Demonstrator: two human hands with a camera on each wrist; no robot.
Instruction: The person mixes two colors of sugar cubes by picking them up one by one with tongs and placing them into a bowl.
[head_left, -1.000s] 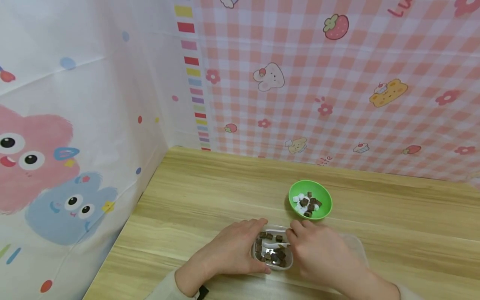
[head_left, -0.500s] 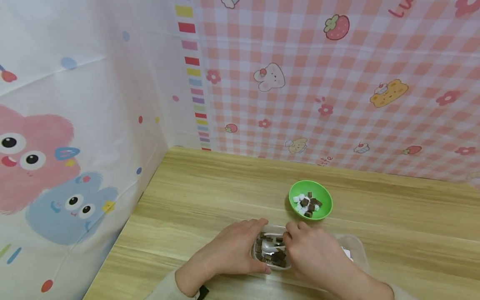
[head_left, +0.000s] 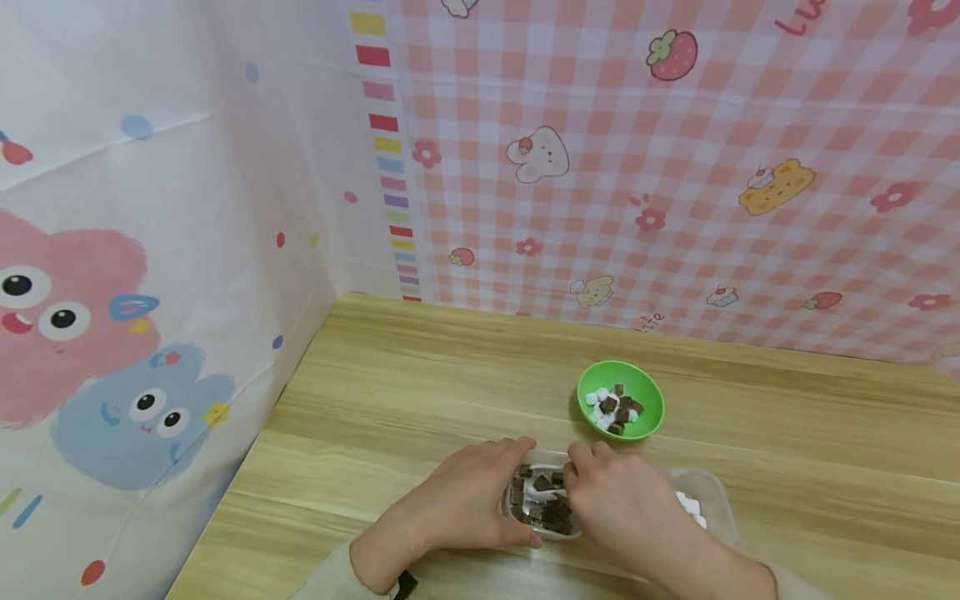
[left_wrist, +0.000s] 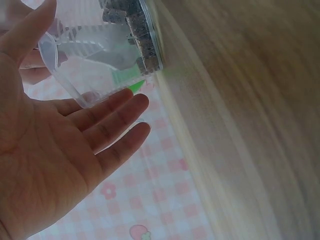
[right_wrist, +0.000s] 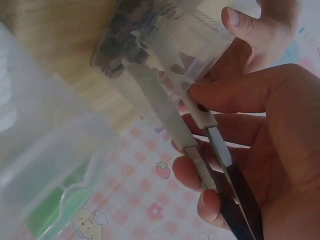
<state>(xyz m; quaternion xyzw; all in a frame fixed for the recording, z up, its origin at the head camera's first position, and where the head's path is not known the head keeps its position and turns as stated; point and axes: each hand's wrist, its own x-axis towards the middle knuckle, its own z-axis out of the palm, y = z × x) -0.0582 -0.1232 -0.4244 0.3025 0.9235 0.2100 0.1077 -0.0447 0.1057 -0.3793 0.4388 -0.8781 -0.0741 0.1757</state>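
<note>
My left hand holds a clear plastic container from its left side, thumb at the front and fingers at the back. Dark brown cubes lie over the container's bottom. In my right hand is a pair of tongs with steel arms and pale tips, gripped between thumb and fingers. The tongs' tips reach down into the container among the cubes, slightly apart in the right wrist view. From the head, the hand hides most of the tongs.
Behind the container stands a green bowl with white and brown cubes in it. A second clear container, partly hidden by the right forearm, holds white cubes. Patterned cloth hangs along the table's back edge.
My right hand has shifted a little left with the tongs, uncovering the white cubes on the right. Some brown cubes have moved around the tips. My left hand has stayed in place.
</note>
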